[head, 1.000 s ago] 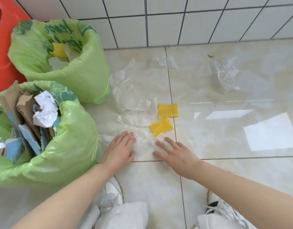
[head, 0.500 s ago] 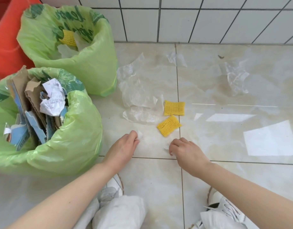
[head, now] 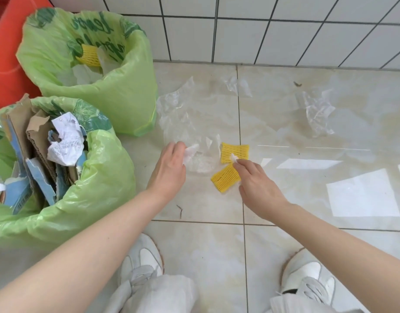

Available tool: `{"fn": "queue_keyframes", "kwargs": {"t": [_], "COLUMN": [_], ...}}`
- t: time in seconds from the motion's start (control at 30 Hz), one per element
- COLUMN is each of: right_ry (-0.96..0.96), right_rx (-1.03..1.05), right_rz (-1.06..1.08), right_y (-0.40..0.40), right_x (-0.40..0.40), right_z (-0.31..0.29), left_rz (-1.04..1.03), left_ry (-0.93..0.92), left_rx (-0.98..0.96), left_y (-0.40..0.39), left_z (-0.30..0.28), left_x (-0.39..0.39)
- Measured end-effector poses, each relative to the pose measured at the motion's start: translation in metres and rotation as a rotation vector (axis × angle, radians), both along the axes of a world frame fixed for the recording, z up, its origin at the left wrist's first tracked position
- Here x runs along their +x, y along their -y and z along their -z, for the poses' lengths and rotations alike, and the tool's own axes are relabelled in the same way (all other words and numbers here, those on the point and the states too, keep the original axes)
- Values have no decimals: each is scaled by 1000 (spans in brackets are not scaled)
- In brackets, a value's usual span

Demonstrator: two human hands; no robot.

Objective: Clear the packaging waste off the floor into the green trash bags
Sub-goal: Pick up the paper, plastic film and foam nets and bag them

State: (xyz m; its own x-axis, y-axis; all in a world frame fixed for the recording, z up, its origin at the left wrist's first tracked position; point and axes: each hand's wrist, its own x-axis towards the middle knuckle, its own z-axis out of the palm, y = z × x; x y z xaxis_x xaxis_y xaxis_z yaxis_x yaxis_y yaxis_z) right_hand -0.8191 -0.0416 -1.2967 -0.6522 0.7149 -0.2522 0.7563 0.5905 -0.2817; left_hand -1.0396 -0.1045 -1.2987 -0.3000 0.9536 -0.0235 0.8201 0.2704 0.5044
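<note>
I am seeing my left hand [head: 168, 170] pinching a crumpled clear plastic sheet [head: 195, 141] lying beside the two green plastic trash bags [head: 117, 98]; my right hand [head: 255, 184] is pinching a small white scrap [head: 234, 157] over two yellow foam nets [head: 226, 177].

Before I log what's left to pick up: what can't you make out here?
- Head view: how deep the far green bag is filled; its wall hides it.
- What the left hand pinches beyond a white scrap; fingers cover it.
- Edges of the clear plastic film; it blends into the glossy floor.
- Orange container; cut off by the frame.
</note>
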Motion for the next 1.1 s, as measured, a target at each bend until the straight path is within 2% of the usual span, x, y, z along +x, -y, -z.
{"fn": "queue_keyframes", "kwargs": {"t": [0.13, 0.27, 0.4, 0.6, 0.73, 0.83, 0.93, 1.0, 1.1], "right_ry": [149, 254, 229, 220, 243, 263, 298, 297, 176], "right_rx": [-6, 60, 210, 253, 254, 237, 229, 139, 19], "right_rz": [-130, -198, -174, -184, -189, -222, -251, -256, -163], "right_y": [1, 9, 12, 9, 2, -4, -10, -11, -15], "right_x": [-17, -16, -6, -8, -18, -19, -14, -11, -2], "right_z": [17, 39, 55, 54, 48, 47, 44, 38, 32], "left_rz": [182, 339, 424, 401, 361, 406, 455, 425, 349], "left_ry": [-183, -272, -401, -504, -432, -461, -353, -262, -64], "left_rx": [-36, -267, -167, -162, -255, -279, -346, -306, -212], "left_y": [-17, -10, 12, 25, 23, 18, 15, 14, 11], "left_z": [10, 31, 48, 43, 43, 34, 30, 26, 19], "left_x": [4, 10, 11, 14, 16, 18, 18, 16, 16]}}
